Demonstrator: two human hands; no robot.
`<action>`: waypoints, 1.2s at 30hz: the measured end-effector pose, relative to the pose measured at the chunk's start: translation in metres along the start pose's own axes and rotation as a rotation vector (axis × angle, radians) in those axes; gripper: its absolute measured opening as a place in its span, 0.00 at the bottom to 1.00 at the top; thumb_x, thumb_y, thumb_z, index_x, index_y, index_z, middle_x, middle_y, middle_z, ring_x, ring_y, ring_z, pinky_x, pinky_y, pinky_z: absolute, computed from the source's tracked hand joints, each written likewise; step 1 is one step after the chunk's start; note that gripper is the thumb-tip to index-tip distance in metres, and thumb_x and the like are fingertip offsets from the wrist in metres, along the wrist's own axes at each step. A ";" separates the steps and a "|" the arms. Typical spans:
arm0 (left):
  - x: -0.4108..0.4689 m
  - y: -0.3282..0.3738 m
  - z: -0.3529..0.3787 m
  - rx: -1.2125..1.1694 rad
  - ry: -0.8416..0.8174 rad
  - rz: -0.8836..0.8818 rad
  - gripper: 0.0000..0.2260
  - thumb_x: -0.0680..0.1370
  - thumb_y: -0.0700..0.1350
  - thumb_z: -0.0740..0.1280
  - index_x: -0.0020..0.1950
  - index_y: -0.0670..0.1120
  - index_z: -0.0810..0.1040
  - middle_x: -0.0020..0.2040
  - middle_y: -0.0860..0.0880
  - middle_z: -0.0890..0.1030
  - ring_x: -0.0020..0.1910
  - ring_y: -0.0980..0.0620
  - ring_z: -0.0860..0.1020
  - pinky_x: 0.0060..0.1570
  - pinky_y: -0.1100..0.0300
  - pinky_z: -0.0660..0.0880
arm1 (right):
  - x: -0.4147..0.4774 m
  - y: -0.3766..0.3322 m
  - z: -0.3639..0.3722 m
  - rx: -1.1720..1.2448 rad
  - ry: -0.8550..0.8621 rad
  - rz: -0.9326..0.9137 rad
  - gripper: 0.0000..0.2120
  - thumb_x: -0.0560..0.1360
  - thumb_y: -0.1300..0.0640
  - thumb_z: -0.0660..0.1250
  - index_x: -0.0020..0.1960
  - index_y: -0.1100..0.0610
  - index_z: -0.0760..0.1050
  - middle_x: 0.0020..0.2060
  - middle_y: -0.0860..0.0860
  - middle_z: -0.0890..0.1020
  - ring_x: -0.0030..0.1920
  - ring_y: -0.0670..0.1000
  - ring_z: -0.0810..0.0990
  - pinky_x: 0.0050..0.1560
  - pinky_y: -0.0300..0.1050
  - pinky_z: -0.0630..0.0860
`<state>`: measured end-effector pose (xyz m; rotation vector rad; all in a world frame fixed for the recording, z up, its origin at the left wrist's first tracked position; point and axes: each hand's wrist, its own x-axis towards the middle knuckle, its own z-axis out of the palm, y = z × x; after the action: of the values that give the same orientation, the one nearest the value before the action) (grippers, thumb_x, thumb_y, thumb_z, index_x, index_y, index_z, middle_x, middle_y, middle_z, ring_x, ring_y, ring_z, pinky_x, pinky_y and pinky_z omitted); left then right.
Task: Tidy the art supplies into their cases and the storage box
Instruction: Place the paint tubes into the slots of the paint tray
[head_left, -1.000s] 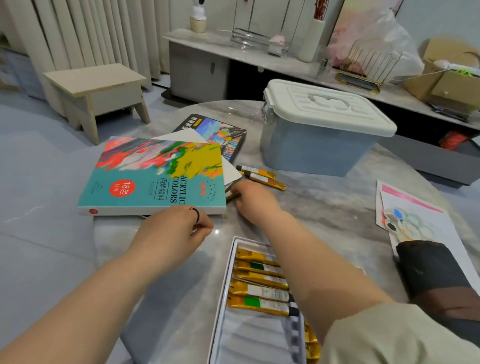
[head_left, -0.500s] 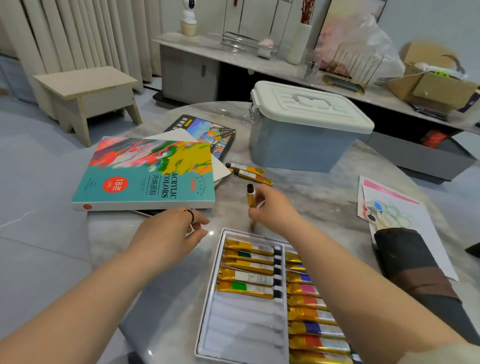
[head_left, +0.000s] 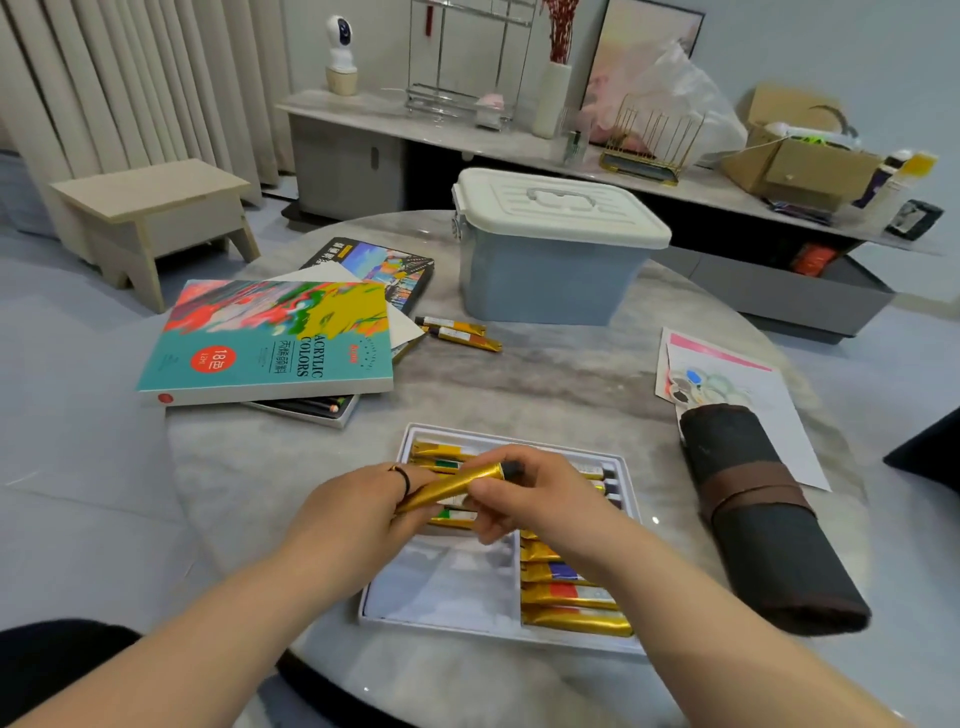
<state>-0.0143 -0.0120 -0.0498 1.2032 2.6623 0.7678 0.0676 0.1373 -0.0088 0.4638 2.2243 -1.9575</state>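
Observation:
A gold paint tube (head_left: 457, 484) with a dark cap is held level above the white paint tray (head_left: 441, 582). My left hand (head_left: 358, 514) grips its flat end and my right hand (head_left: 530, 493) pinches it near the cap. The tray holds several gold tubes, mostly along its right column, with bare slots at the lower left. Two loose gold tubes (head_left: 462, 333) lie on the table in front of the blue storage box (head_left: 550, 275), whose white lid is closed. The acrylic colours lid (head_left: 270, 340) lies to the left on top of a pencil case.
A rolled dark brush pouch (head_left: 763, 519) lies at the right on a sheet of paper (head_left: 727, 374). A dark pencil box (head_left: 384, 267) sits behind the acrylic lid. A wooden stool (head_left: 150, 218) stands on the floor at the left, a low cabinet behind.
My right hand picked a tube off the table near the lid and brought it back over the tray. My left hand left the lid's edge and took the tube's other end.

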 end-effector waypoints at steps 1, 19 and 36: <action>-0.002 -0.002 0.001 0.001 0.015 0.021 0.12 0.79 0.53 0.59 0.62 0.58 0.72 0.49 0.59 0.77 0.50 0.55 0.76 0.41 0.67 0.68 | -0.001 0.001 -0.002 -0.036 -0.011 0.004 0.07 0.76 0.64 0.63 0.44 0.53 0.75 0.34 0.50 0.77 0.29 0.43 0.77 0.35 0.32 0.78; 0.004 -0.012 0.010 0.375 -0.134 0.246 0.14 0.53 0.52 0.82 0.35 0.54 0.85 0.33 0.58 0.81 0.30 0.60 0.79 0.23 0.71 0.70 | 0.005 0.030 -0.003 -1.150 0.056 -0.118 0.14 0.78 0.57 0.59 0.62 0.53 0.76 0.59 0.49 0.76 0.60 0.48 0.72 0.58 0.37 0.70; 0.007 -0.019 0.019 0.304 -0.162 0.095 0.12 0.78 0.53 0.60 0.56 0.52 0.78 0.58 0.58 0.75 0.54 0.60 0.71 0.33 0.75 0.57 | 0.021 0.034 0.000 -1.294 0.022 -0.001 0.13 0.76 0.65 0.58 0.56 0.60 0.78 0.43 0.50 0.69 0.44 0.49 0.68 0.49 0.40 0.71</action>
<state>-0.0259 -0.0102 -0.0754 1.4017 2.6676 0.2648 0.0592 0.1434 -0.0475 0.2492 2.8383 -0.2084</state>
